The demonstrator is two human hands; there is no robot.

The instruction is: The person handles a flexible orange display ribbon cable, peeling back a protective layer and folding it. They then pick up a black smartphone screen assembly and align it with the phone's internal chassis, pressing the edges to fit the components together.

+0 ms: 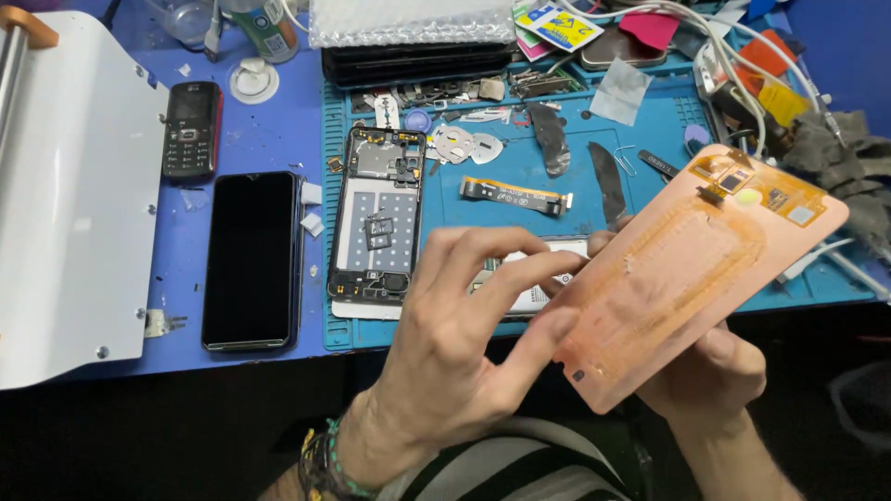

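Observation:
My right hand [710,371] grips a copper-coloured phone display panel [691,269] from underneath, tilted with its back side up and a small flex connector near its top. My left hand [464,325] pinches at the panel's left edge with thumb and fingers. On the blue repair mat [650,121] behind my hands lies an opened phone frame [376,218] with its inner parts exposed. A white battery-like part [534,297] lies partly hidden behind my left fingers.
A black smartphone [252,260] and a small keypad phone [191,130] lie left of the mat. A white metal sheet [74,186] is at far left. A flex cable [515,195], metal pry tools [608,181], small parts, cables and a grey rag [835,148] crowd the mat.

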